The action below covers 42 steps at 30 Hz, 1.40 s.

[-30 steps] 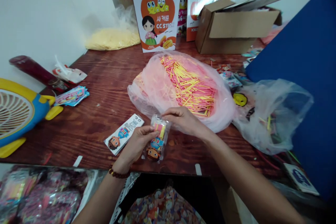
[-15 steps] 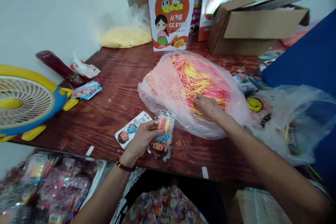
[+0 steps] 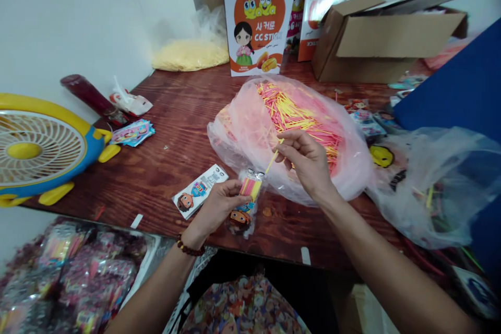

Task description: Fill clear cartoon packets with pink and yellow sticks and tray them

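Packet [image 3: 246,209]: near edge of table [image 3: 156,180], in left hand [image 3: 223,201]; pink and yellow sticks inside. Long axis runs away from the person, far end leaning right.
Yellow stick [image 3: 273,159]: up and right of the packet, slanted, lower tip just beside the packet's far end. Touching or apart: can't tell.
Nearer hand: left, on the packet itself; right hand [image 3: 307,162] is off to its right, past the far end.
Left hand pose: in from the left, thumb and fingers pinched on the packet's left side.
Right hand pose: raised in front of the big bag [image 3: 245,133] of loose sticks, fingers pointing left, pinched on the stick's upper end.
Hands: apart.
Cards [image 3: 199,190]: flat, just left of the left hand.
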{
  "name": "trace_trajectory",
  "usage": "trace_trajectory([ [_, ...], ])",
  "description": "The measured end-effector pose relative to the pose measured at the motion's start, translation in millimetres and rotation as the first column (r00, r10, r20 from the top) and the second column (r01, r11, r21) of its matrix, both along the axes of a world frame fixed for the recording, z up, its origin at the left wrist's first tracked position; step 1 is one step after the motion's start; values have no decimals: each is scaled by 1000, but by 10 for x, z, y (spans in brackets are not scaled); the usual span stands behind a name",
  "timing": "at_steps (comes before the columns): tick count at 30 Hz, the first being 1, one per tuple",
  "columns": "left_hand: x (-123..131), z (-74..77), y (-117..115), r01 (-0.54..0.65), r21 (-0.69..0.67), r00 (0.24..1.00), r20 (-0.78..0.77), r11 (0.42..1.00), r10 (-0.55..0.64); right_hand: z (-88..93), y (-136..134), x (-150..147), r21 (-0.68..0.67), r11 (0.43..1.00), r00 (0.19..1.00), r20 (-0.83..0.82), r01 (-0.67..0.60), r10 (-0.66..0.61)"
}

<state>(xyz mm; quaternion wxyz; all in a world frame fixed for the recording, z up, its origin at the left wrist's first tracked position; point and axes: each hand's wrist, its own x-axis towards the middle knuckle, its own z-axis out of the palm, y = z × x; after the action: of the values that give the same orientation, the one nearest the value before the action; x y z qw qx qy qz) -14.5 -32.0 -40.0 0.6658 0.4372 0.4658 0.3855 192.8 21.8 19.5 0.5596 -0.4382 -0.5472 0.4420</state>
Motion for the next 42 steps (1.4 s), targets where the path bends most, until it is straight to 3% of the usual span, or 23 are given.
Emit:
trace_trajectory([
  [5, -19, 32, -15, 31, -6, 999, 21, 999, -31, -2, -59, -94, 49, 995, 991, -104, 92, -86],
  [17, 0, 99, 3, 35, -82, 998, 62, 996, -30, -209, -98, -185, -8, 991, 991, -8, -130, 130],
  [24, 24, 114, 26, 24, -110, 995, 96, 994, -13, -265, -100, -101, 92, 956, 911, 341, -277, 231],
  [29, 14, 93, 44, 11, -80, 997, 80, 997, -5, -252, -101, -45, 67, 932, 863, 404, -357, 302],
  [31, -30, 64, 25, -10, -82, 998, 55, 997, 15, -217, -60, 63, 43, 950, 894, 353, -310, 276],
  [34, -127, -11, -27, -106, -90, 994, 8, 990, 107, -182, 40, 367, -4, 991, 952, 277, -133, 129],
  [36, -176, -79, -58, -164, -57, 986, -37, 985, 162, -208, 103, 628, -49, 998, 950, 307, -36, 49],
  [39, -170, -196, -60, -169, 54, 973, -150, 984, 175, -315, 173, 999, -102, 995, 895, 446, 17, 30],
  [42, -89, -297, -6, -152, 192, 927, -313, 970, 207, -419, 222, 1252, -77, 995, 767, 642, 59, 4],
])
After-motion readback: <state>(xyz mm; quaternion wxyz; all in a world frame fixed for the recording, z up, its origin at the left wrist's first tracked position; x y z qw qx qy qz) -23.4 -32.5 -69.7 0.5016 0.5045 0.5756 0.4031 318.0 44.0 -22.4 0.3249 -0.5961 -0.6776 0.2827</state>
